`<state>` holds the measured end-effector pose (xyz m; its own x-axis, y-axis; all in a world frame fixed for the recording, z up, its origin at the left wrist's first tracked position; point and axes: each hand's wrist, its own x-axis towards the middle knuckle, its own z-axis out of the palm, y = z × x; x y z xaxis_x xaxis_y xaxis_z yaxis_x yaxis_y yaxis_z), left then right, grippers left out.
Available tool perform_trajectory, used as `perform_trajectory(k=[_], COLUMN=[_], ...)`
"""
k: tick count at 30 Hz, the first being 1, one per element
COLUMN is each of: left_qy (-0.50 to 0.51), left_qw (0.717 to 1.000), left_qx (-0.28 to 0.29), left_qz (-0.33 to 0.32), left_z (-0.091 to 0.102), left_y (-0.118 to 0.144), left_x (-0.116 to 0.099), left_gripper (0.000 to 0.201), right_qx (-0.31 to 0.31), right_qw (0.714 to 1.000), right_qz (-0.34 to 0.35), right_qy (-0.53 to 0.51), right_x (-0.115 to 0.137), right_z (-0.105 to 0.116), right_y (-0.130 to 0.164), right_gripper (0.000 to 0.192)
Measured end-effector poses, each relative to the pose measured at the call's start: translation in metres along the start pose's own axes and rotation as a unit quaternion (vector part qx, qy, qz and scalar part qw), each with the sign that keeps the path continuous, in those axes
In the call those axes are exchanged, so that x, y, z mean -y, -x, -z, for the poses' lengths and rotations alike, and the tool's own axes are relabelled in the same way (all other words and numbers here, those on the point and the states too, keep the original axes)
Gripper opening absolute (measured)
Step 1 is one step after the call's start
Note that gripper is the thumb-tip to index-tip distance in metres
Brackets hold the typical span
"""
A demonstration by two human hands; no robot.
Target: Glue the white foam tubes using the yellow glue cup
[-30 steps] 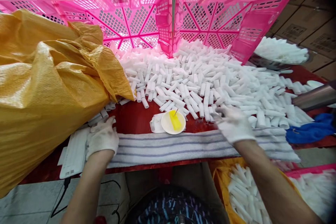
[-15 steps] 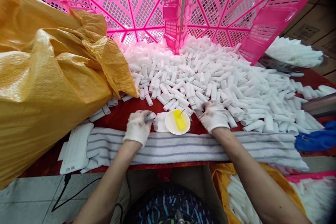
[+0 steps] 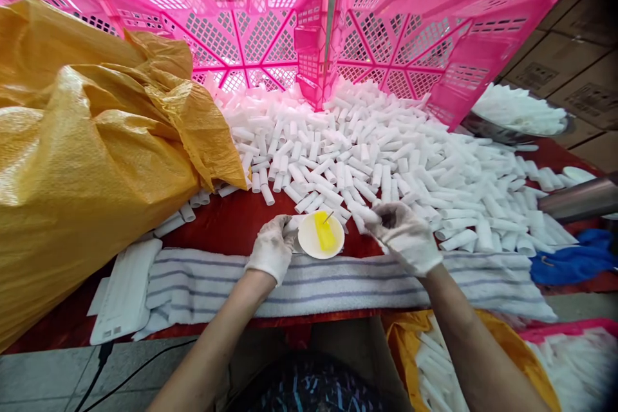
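My left hand point(image 3: 271, 248), in a soiled white glove, is closed on a short white tube point(image 3: 292, 224) beside a small white dish point(image 3: 309, 246). On the dish lies a bright yellow block point(image 3: 324, 232) with a thin metal pin sticking up from it. To the right of the dish, my gloved right hand point(image 3: 404, 237) has its fingers pinched around another white tube point(image 3: 367, 214), partly covered by the fingers. A large heap of similar white tubes point(image 3: 338, 161) spreads just beyond both hands.
Pink crates point(image 3: 251, 45) stand tipped behind the heap. A big yellow sack point(image 3: 96, 161) bulges in at left. A striped towel point(image 3: 338, 286) runs along the red table's front, beside a white cabled device point(image 3: 128, 290). At right are a metal cylinder point(image 3: 579, 198), blue cloth point(image 3: 574, 261) and a full bowl point(image 3: 497, 129).
My right hand has come away from the heap's edge with a tube between its fingers. My left hand has moved right, close against the dish. The view has tilted up slightly.
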<state>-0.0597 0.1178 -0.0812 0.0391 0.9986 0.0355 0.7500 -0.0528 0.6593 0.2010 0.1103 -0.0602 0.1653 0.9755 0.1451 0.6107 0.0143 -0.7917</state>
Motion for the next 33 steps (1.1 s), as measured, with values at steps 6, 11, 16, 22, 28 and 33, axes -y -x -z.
perform_trajectory(k=[6, 11, 16, 22, 28, 33], left_qy=[0.008, 0.02, 0.037, 0.091, 0.122, 0.174], left_qw=[0.999, 0.999, 0.999, 0.996, 0.993, 0.984], left_qx=[0.031, 0.039, 0.033, 0.017, -0.006, -0.009], left_qz=[-0.01, -0.008, 0.001, -0.002, 0.005, 0.022], left_z=[0.005, 0.008, 0.009, 0.011, 0.017, 0.019], left_y=[-0.005, -0.004, -0.002, 0.004, 0.014, 0.02], left_x=[-0.002, -0.001, -0.002, -0.002, -0.002, -0.008], left_gripper=[0.028, 0.028, 0.029, 0.027, 0.029, 0.03], right_qx=[0.123, 0.117, 0.074, 0.112, 0.083, 0.072], right_qw=[0.955, 0.959, 0.982, 0.987, 0.983, 0.984], right_qz=[-0.091, -0.071, 0.102, 0.032, 0.091, 0.11], right_qy=[-0.254, -0.247, -0.142, -0.108, -0.138, -0.122], right_x=[0.014, 0.001, -0.022, -0.006, -0.007, -0.004], right_z=[-0.014, -0.043, -0.046, -0.043, -0.049, -0.046], right_y=[0.026, 0.009, 0.013, 0.023, 0.028, 0.035], right_gripper=[0.043, 0.042, 0.027, 0.035, 0.028, 0.026])
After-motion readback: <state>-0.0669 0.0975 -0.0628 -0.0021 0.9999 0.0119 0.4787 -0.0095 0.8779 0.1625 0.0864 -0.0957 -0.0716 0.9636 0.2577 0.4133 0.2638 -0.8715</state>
